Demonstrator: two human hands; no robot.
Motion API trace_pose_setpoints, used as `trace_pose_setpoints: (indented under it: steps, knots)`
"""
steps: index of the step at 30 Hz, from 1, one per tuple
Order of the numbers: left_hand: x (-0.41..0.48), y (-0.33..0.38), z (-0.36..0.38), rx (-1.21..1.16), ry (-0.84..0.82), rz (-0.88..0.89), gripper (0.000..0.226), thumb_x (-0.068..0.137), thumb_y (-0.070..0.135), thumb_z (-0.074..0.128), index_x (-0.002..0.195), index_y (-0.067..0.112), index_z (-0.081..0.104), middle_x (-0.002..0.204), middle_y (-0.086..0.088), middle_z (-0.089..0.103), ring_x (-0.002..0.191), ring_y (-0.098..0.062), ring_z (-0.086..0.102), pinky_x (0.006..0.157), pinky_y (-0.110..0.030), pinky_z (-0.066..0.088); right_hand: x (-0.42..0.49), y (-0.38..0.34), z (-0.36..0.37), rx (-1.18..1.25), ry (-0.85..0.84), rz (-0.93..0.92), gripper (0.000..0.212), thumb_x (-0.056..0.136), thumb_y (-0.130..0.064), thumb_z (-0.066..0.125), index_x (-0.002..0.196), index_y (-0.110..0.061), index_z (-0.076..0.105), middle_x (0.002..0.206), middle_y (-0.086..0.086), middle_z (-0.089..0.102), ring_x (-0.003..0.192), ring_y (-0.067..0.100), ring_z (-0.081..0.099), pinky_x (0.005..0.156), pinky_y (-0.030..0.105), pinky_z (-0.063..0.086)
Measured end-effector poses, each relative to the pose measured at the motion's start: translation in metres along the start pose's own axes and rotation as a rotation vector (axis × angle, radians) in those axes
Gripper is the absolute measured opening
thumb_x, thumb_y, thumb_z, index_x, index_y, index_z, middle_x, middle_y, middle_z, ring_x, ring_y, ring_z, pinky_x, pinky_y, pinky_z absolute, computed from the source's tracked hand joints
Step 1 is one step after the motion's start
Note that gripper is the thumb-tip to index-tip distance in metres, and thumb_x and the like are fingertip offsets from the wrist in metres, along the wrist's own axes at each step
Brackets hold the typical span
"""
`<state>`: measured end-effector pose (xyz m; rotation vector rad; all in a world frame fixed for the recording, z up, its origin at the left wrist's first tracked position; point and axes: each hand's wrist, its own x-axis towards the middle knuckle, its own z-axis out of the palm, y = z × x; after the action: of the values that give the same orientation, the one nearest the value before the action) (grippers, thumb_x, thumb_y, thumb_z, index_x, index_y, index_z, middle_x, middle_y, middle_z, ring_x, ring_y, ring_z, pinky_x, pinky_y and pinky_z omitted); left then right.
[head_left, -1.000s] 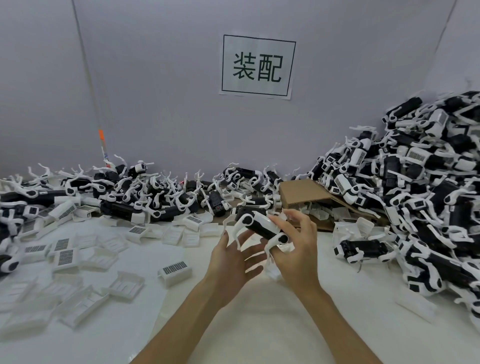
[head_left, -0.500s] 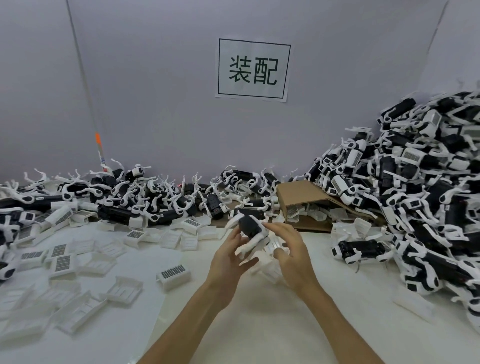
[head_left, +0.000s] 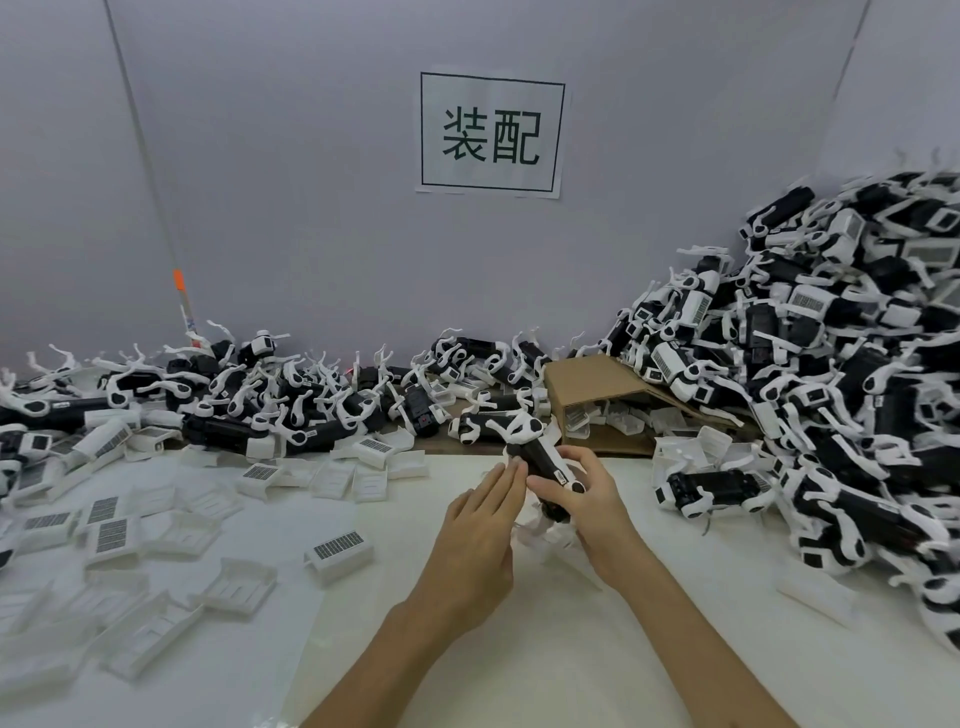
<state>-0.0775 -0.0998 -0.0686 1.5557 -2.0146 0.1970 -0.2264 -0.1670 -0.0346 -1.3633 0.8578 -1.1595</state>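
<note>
head view: the right hand (head_left: 589, 501) grasps a black-and-white part (head_left: 540, 461) just above the white table (head_left: 519, 654), a little in front of the person, near the table's middle. its thumb lies across the near side of the black body and its fingers curl over the far side. the part stands tilted, with its white forked end up and away from the person and its lower end hidden in the palm. the left hand (head_left: 483, 525) is released: its fingers are straight and close together, and their tips touch the left side of the part's body.

small white pieces lie on the table under the two hands, too blurred to tell apart. to the left, white trays (head_left: 337, 551) with barcode labels lie scattered. a row of like parts (head_left: 260, 410) runs along the back wall, and a tall pile (head_left: 841, 395) of them rises on the right. a cardboard box (head_left: 597, 384) lies open on its side between row and pile, with clear pieces inside. a paper sign (head_left: 491, 136) with two characters hangs on the wall above.
</note>
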Motion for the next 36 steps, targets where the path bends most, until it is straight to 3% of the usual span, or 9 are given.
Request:
trace_pose_setpoints:
  steps: [5,8,12,16,19,23,27,30,36]
  knots:
    - [0.0,-0.003,0.002,0.029,-0.03,-0.02,0.081,0.096,0.0,0.04,0.16,0.024,-0.004,0.159,0.021,-0.015,0.154,-0.007,-0.008,0.12,-0.023,0.003,0.001,0.006,0.002,-0.246,0.095,-0.117,0.033,0.085,-0.012,0.078,0.106,-0.034,0.066,0.097,-0.005,0.071,0.081,0.002,0.069,0.062,0.016,0.054]
    - [0.001,0.0,0.001,0.004,0.013,-0.012,0.075,0.097,0.006,0.045,0.16,0.028,0.01,0.166,0.017,0.003,0.154,-0.005,0.0,0.12,-0.022,0.005,0.001,0.007,0.004,-0.265,0.121,-0.135,0.033,0.086,-0.013,0.077,0.117,-0.023,0.07,0.094,-0.005,0.073,0.079,0.008,0.07,0.063,0.022,0.057]
    - [0.002,0.002,-0.002,-0.052,0.072,-0.067,0.063,0.095,0.016,0.053,0.152,0.033,0.032,0.163,0.015,0.021,0.15,-0.002,0.012,0.116,-0.02,0.009,0.004,0.006,0.0,-0.236,0.211,-0.169,0.028,0.088,-0.014,0.075,0.115,-0.016,0.068,0.093,-0.006,0.072,0.071,-0.003,0.067,0.056,0.012,0.049]
    - [0.002,0.001,-0.006,-0.073,0.142,-0.218,0.055,0.094,0.021,0.057,0.145,0.033,0.042,0.159,0.011,0.032,0.146,-0.006,0.026,0.116,-0.028,0.017,0.006,0.004,-0.003,-0.116,0.298,-0.108,0.029,0.091,-0.021,0.072,0.12,-0.018,0.065,0.097,-0.005,0.071,0.082,0.005,0.068,0.057,0.015,0.05]
    - [0.003,-0.007,-0.016,-0.027,0.233,-0.384,0.052,0.093,0.024,0.06,0.142,0.032,0.046,0.157,0.009,0.035,0.145,-0.011,0.03,0.117,-0.036,0.02,0.008,0.0,-0.009,0.144,0.313,0.054,0.026,0.096,-0.027,0.066,0.12,-0.019,0.063,0.104,0.01,0.072,0.09,0.025,0.071,0.057,0.025,0.051]
    - [0.0,-0.028,-0.026,0.17,0.08,-0.686,0.057,0.095,0.041,0.053,0.149,0.032,0.037,0.165,0.0,0.021,0.153,-0.021,0.014,0.12,-0.053,0.008,0.009,-0.008,-0.017,0.593,0.251,0.264,0.032,0.1,-0.027,0.055,0.125,-0.008,0.061,0.113,0.023,0.069,0.092,0.033,0.07,0.097,0.046,0.05]
    - [-0.004,-0.042,-0.029,0.185,-0.238,-0.83,0.064,0.099,0.052,0.042,0.155,0.027,0.025,0.168,-0.008,0.007,0.155,-0.029,0.001,0.117,-0.066,0.001,0.005,-0.01,-0.014,0.784,0.121,0.313,0.037,0.1,-0.018,0.046,0.129,0.003,0.055,0.107,0.029,0.068,0.092,0.037,0.069,0.071,0.042,0.062]
    - [-0.008,-0.042,-0.025,0.216,-0.361,-0.798,0.065,0.1,0.055,0.037,0.156,0.027,0.023,0.168,-0.008,0.005,0.155,-0.029,0.001,0.119,-0.062,0.002,-0.002,-0.02,-0.005,0.606,-0.112,0.413,0.042,0.095,-0.016,0.045,0.13,0.005,0.055,0.1,0.025,0.071,0.082,0.032,0.07,0.069,0.04,0.059]
    - [-0.004,-0.049,-0.023,0.126,-0.26,-0.76,0.056,0.098,0.058,0.042,0.15,0.038,0.033,0.166,0.002,0.016,0.154,-0.022,0.013,0.122,-0.054,0.013,-0.018,-0.029,0.01,0.22,-0.427,0.59,0.042,0.1,-0.023,0.036,0.129,-0.001,0.057,0.106,0.017,0.068,0.086,0.025,0.067,0.078,0.037,0.055]
